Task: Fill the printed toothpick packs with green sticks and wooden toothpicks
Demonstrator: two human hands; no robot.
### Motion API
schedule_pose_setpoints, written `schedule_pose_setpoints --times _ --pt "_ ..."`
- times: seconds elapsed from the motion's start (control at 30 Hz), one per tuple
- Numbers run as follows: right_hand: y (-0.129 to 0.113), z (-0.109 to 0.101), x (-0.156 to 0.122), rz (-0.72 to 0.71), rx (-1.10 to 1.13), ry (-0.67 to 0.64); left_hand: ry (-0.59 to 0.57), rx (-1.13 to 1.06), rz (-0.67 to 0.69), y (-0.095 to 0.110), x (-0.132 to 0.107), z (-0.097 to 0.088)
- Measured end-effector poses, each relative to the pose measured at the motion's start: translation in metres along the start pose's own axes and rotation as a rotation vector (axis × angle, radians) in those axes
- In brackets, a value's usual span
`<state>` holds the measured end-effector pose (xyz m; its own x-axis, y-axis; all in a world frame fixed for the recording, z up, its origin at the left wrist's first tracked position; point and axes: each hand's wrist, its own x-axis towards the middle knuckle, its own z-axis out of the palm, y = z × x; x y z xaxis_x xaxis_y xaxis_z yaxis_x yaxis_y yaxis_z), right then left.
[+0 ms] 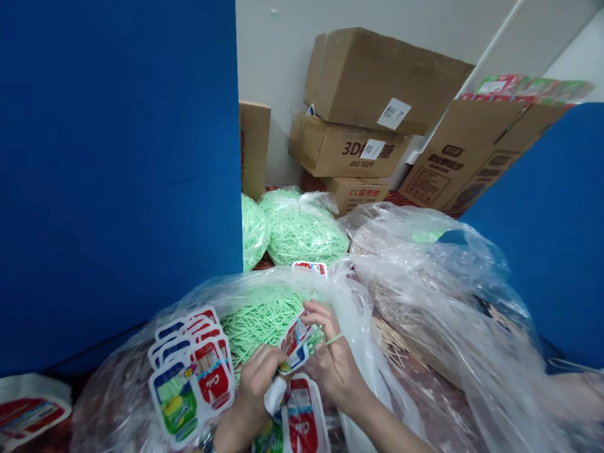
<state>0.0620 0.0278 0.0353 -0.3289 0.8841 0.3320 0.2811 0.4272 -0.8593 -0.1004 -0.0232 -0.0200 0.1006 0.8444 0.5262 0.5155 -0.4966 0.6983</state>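
My left hand (259, 382), with a watch at its wrist, is closed round a printed red and blue packet (294, 340). On the other side of that packet, my right hand (335, 362) pinches a pale green stick (333, 340). Below them lies a red and green cola packet (303, 423). Beyond the hands a heap of pale green sticks (259, 325) fills an opened clear plastic bag (355, 304). Overlapping printed packets (193, 371) rest on the plastic to the left.
Tied bags of green sticks (305, 230) stand behind the heap. Cardboard boxes (386, 82) are stacked by the wall. Tan sticks (400, 342) lie in plastic at the right, near another person's blurred arm (580, 398). Blue panels (104, 168) flank both sides.
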Motion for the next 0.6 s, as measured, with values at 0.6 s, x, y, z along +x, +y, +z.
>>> schedule_pose_setpoints --times 0.6 --pt "0.014 -0.020 0.009 -0.119 -0.079 -0.042 -0.002 -0.088 -0.110 0.004 0.002 -0.009"
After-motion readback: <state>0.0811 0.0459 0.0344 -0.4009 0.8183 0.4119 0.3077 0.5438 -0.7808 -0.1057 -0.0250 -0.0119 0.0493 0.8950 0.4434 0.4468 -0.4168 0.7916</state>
